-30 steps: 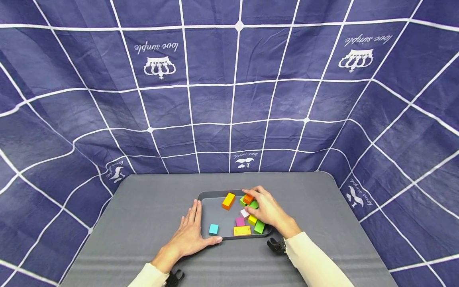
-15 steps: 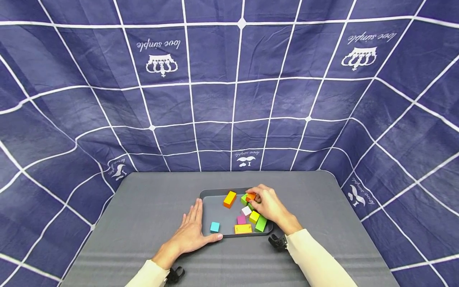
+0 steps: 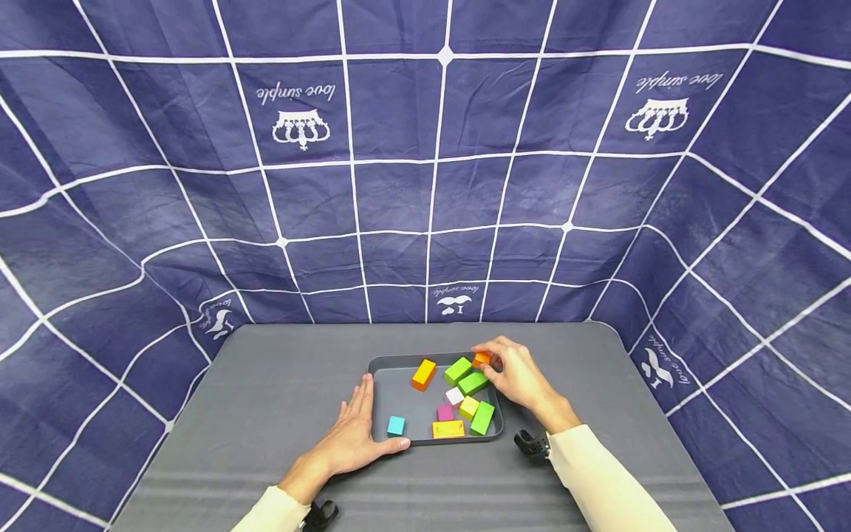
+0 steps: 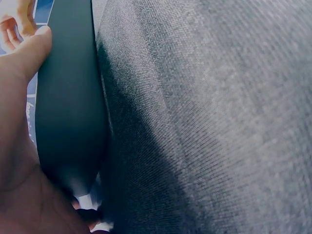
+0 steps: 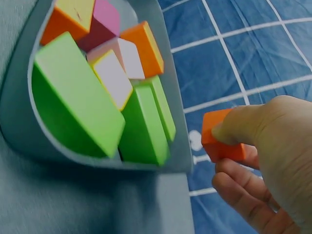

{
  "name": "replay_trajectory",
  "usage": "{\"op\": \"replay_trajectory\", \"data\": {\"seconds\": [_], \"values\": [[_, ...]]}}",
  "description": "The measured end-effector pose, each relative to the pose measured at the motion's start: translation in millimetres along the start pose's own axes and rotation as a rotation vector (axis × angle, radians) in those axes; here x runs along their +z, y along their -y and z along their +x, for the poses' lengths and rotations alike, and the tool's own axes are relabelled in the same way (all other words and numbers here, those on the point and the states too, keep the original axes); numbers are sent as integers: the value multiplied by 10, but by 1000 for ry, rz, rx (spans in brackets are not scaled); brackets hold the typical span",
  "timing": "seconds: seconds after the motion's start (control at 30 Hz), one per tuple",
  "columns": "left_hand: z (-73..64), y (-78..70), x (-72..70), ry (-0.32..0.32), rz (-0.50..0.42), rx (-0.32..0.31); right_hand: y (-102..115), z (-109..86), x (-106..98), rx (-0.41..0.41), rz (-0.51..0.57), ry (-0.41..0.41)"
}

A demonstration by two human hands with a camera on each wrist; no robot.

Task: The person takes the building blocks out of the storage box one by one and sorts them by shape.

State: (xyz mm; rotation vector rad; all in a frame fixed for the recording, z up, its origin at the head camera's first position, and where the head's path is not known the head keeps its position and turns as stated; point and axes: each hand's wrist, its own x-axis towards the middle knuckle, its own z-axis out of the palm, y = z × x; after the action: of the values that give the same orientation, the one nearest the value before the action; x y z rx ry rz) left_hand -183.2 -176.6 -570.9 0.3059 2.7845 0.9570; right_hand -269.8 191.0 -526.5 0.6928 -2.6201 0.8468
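Observation:
My right hand (image 3: 521,377) pinches a small orange block (image 3: 482,360) between thumb and fingers, over the back right corner of a shallow grey tray (image 3: 392,391). In the right wrist view the block shows beyond the tray's rim, apart from the other blocks. Just below it in the head view lie two green blocks (image 3: 473,382) side by side. My left hand (image 3: 349,440) rests at the tray's front left corner, fingers straight along the left side and thumb at the front rim. The left wrist view shows the thumb against the tray's outer wall (image 4: 70,97).
Inside the tray lie a yellow-and-orange block (image 3: 423,374), a cyan cube (image 3: 396,425), a magenta block (image 3: 445,412), a white block (image 3: 455,397), a yellow block (image 3: 468,408), a yellow-orange block (image 3: 448,429) and another green block (image 3: 482,419). Blue checked cloth (image 3: 399,192) surrounds the grey table (image 3: 279,384).
My right hand has moved right with the orange block, away from above the green blocks, which now show more fully. My left hand stays at the tray's corner.

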Motion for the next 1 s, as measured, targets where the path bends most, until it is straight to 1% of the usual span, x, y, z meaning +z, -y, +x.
{"op": "replay_trajectory", "data": {"seconds": [0.2, 0.33, 0.5, 0.6, 0.7, 0.73, 0.83, 0.93, 0.97, 1.0], "values": [[-4, -10, -12, -4, -2, 6, -154, -28, -124, 50, -25, -13], [-9, -9, -4, -3, -6, 4, -261, -60, -164, 91, -46, -17], [-29, 4, -3, 2, 1, -2, -397, -115, -116, 114, -67, 35], [-32, 4, -18, 1, 4, -6, -478, -145, -64, 102, -49, 59], [-27, -7, -36, -13, 2, 3, -555, -174, -15, 62, -21, 57], [-27, -13, -39, -15, 3, 2, -650, -195, 23, 26, 0, 47], [-25, -21, -34, -23, 4, 5, -714, -224, 59, 6, 28, 45], [-29, -21, -18, -10, 10, -4, -741, -229, 83, 52, 36, 59], [-30, -18, -14, -10, 9, -2, -666, -213, 60, 90, 18, 75], [-31, -14, -11, -11, 7, -2, -648, -205, 56, 109, 3, 86]]}}
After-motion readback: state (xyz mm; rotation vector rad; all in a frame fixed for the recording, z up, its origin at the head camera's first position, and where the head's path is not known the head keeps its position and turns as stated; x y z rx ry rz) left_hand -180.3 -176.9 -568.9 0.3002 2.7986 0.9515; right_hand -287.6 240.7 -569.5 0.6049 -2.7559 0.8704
